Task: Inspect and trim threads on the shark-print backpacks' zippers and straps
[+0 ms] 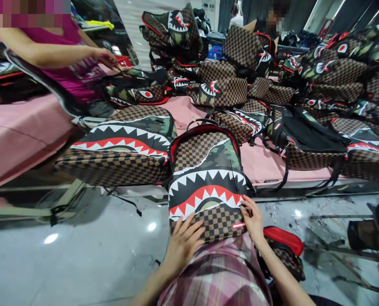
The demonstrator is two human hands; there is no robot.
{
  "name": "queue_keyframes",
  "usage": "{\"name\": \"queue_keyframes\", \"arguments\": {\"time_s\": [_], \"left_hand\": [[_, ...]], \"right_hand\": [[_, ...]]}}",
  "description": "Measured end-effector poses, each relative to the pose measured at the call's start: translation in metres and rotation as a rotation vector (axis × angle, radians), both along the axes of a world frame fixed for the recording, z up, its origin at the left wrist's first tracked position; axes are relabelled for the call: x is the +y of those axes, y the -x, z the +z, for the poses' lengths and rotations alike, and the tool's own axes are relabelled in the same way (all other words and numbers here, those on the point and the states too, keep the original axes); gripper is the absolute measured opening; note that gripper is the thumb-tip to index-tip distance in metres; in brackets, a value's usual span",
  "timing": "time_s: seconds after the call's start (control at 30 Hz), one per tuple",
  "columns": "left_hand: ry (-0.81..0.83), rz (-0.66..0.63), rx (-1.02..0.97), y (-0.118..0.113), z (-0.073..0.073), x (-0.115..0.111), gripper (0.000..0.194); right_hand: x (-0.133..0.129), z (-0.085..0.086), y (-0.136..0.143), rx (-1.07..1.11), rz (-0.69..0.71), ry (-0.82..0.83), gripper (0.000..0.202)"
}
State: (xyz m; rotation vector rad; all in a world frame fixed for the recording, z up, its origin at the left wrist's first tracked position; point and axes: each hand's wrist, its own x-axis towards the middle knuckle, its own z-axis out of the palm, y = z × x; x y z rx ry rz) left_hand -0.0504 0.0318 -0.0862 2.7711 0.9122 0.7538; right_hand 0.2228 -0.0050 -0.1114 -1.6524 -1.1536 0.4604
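Note:
A backpack [208, 182] with brown-and-black checks, a camouflage patch and a red-and-white shark mouth leans between the table edge and my lap, front panel facing up. Its carry handle points away from me, and red lining shows along the upper rim. My left hand [186, 236] lies flat on the lower left of the front panel, fingers spread. At the lower right side, my right hand [252, 219] has its fingers curled at the backpack's edge, above a small red label [238, 226]. Whatever small part sits between those fingers is hidden.
Similar backpacks [122, 140] lie along the pink-covered table [262, 163], with several piled at the back. At the left, a person in a magenta top [68, 63] handles another backpack [138, 91]. A red-lined bag [285, 246] sits low by my right side; metal-legged stands [339, 250] are farther right.

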Motion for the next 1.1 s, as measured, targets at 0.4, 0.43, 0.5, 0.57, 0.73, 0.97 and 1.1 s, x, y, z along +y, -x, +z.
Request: {"name": "queue_keyframes", "arguments": {"time_s": [0.4, 0.43, 0.5, 0.57, 0.73, 0.97, 1.1], "left_hand": [[0.344, -0.192, -0.045, -0.089, -0.019, -0.01, 0.025], [0.359, -0.178, -0.072, -0.089, -0.02, -0.01, 0.024], [0.39, -0.095, -0.133, -0.092, -0.019, -0.005, 0.025], [0.4, 0.029, -0.14, -0.102, -0.015, 0.004, 0.025], [0.36, 0.076, 0.001, -0.133, -0.007, 0.025, 0.013], [0.408, -0.047, -0.026, -0.129, -0.023, 0.02, 0.009], [0.457, 0.021, -0.175, -0.117, -0.027, 0.015, 0.016]], "right_hand": [[0.04, 0.02, -0.02, -0.258, 0.173, 0.131, 0.032], [0.046, 0.021, -0.022, -0.235, 0.199, 0.125, 0.029], [0.051, 0.02, -0.026, -0.12, 0.184, 0.11, 0.024], [0.047, 0.018, -0.03, 0.011, 0.082, 0.116, 0.026], [0.024, 0.016, -0.039, 0.015, -0.034, 0.153, 0.035], [0.056, 0.027, -0.033, -0.582, 0.255, 0.087, 0.031], [0.081, 0.038, -0.029, -0.626, 0.293, 0.007, 0.022]]}}
